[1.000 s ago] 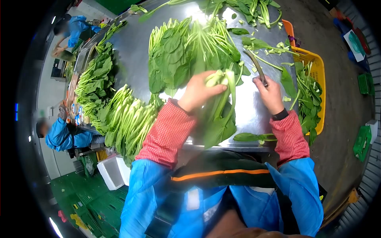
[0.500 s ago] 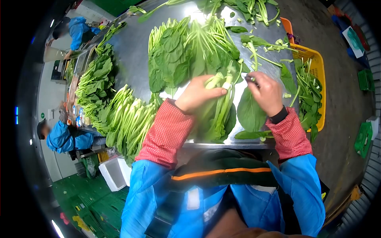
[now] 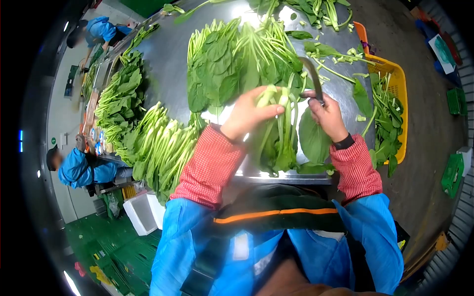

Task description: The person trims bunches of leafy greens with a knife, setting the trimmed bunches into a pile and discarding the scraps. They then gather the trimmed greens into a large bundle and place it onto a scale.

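Head: knife (image 3: 316, 82) in right hand (image 3: 328, 117)

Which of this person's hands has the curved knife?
The right hand, the one with a black wristband; the curved knife juts from its grip. The left hand grips leafy green stalks instead.

The left hand (image 3: 249, 114) holds a bunch of leafy greens (image 3: 284, 143) near the stem ends. The right hand (image 3: 329, 118) holds a curved knife (image 3: 313, 76) just beside it. More greens (image 3: 215, 69) lie in piles on the shiny metal worktop (image 3: 168, 74). A yellow basket (image 3: 405, 116) beside it has green leaves (image 3: 386, 123) inside.
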A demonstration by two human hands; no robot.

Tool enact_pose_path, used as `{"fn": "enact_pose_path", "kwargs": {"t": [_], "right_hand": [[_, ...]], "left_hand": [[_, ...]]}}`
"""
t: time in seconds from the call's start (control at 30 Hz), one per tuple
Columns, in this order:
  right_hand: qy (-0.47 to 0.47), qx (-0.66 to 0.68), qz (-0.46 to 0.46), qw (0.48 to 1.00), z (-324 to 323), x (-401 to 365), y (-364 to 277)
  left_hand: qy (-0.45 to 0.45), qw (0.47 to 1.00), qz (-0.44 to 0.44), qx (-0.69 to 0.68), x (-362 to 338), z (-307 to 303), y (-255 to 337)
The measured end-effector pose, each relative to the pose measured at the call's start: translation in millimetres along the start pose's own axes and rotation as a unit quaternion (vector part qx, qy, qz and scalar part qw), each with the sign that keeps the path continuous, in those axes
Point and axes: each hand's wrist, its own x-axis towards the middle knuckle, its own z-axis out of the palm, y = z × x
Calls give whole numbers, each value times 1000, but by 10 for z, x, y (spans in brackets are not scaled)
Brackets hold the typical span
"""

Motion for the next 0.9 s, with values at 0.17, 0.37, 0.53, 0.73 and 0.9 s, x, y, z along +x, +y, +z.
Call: {"fn": "enact_pose_path", "kwargs": {"t": [0.17,0.37,0.53,0.73,0.9], "right_hand": [[-96,13,19,995,150,6,-489],[-147,26,116,982,75,-7,-544],[-246,97,182,947,-63,-36,-625],[-216,183,127,950,-88,-49,-425],[-111,11,118,987,-195,-131,-872]], "left_hand": [[-15,998,58,25,18,76,-64],[-1,975,79,206,-32,42,-23],[-57,977,105,177,-79,-23,15],[115,895,212,375,6,31,14],[121,851,276,430,46,-260,-52]]}}
